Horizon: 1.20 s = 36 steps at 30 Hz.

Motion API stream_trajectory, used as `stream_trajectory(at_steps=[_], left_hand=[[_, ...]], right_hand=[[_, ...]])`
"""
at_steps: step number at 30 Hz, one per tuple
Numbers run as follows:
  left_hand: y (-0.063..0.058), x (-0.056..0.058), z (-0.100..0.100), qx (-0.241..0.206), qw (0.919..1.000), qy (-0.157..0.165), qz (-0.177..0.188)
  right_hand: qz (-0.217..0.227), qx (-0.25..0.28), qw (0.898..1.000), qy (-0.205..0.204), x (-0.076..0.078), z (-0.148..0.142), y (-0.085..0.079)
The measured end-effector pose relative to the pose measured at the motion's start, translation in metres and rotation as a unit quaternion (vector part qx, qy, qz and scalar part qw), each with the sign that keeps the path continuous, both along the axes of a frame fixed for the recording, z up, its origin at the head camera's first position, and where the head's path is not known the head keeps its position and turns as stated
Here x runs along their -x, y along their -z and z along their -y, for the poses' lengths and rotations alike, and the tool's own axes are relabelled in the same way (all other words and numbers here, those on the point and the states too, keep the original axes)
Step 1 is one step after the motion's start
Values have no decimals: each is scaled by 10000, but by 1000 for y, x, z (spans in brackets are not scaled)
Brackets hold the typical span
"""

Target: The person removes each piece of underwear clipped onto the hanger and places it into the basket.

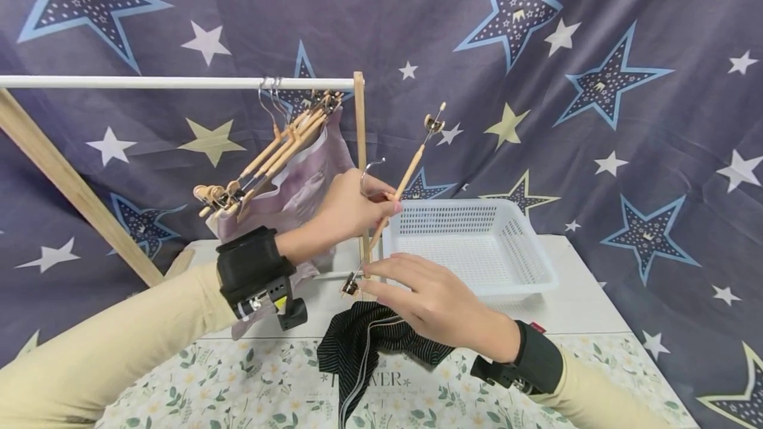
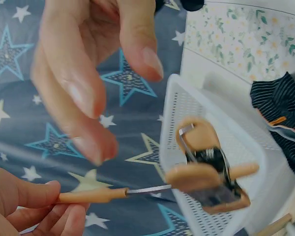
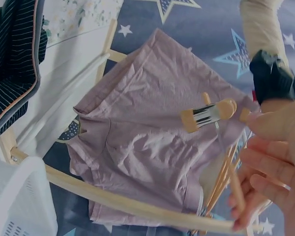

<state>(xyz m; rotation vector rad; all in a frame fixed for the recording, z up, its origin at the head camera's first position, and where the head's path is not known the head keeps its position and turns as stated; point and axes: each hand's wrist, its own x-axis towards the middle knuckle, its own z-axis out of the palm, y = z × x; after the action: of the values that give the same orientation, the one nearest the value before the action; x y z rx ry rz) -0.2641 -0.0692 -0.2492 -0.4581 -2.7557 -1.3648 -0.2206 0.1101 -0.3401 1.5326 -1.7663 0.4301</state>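
My left hand (image 1: 356, 205) pinches a wooden clip hanger (image 1: 410, 169) by its bar, holding it slanted in front of the rack post. The metal hook (image 1: 374, 165) sticks up beside that hand. At the hanger's lower end is a wood-and-metal clip (image 2: 206, 167); another clip (image 1: 434, 124) sits at the top end. My right hand (image 1: 438, 296) hovers near the lower clip, its fingers loosely bent and apart from the hanger in the left wrist view. Below it, a black striped garment (image 1: 352, 339) with a pale drawstring lies on the table.
A white rack rail (image 1: 179, 82) carries several clip hangers (image 1: 286, 144) with mauve garments (image 3: 142, 137) at its right end, next to the wooden post (image 1: 360, 124). Behind my right hand stands a white plastic basket (image 1: 536, 263). A flowered cloth (image 1: 250, 376) covers the table's front.
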Motion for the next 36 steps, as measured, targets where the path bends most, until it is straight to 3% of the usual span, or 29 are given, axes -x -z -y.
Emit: stream_trajectory(at_steps=[5,15,22,30,33,36], left_hand=[[-19,-11,6,24,9982,-59,-592],[-59,-37,23,-246,9905,-355,-1304],[-79,-50,38,-608,9745,-489,-2104],[-92,-67,54,-1316,9699,-501,-1987],[-91,-72,61,-1585,9670,-477,-1939],[-85,-74,69,-2090,9607,-298,-1802]], right_hand=[[338,300,9990,22,5,-8,8],[795,117,9959,425,19,-15,42],[1382,-439,9853,899,28,-13,74],[2375,-1425,9514,1349,29,-11,96],[2355,-1897,9421,1448,30,-9,102],[1979,-2364,9404,1436,31,-7,105]])
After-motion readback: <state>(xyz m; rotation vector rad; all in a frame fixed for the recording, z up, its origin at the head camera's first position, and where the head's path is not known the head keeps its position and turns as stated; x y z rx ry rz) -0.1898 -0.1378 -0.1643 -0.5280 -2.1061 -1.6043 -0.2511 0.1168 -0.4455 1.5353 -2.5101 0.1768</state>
